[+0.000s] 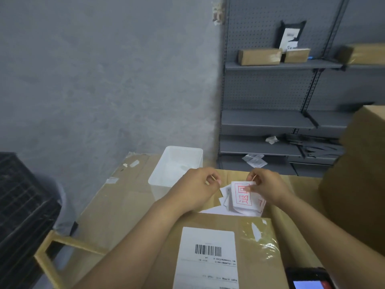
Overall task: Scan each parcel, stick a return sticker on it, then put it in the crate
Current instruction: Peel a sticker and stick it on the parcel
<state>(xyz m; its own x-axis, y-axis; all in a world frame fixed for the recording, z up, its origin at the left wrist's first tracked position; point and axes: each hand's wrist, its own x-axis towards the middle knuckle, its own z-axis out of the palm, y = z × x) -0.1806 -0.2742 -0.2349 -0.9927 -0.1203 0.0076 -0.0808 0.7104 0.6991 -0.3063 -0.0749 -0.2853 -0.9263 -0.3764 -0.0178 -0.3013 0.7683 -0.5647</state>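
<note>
A brown cardboard parcel [260, 243] lies in front of me, with a white barcode label [208, 253] on its top. Behind it lies a pile of white return stickers [242, 200] printed in red. My right hand [264, 187] pinches the top edge of the uppermost sticker. My left hand [198, 188] hovers just left of the pile with its fingers curled; I cannot tell if it pinches anything. A black crate [18, 205] stands at the far left. The handheld scanner [308, 278] lies at the bottom right, its screen lit.
A white plastic tub [177, 163] sits on the cardboard-covered table [116, 205] behind my left hand. A large brown box [358, 174] rises at the right. Grey shelving [270, 119] with small boxes [259, 57] stands behind. A wooden frame [62, 247] sits at the lower left.
</note>
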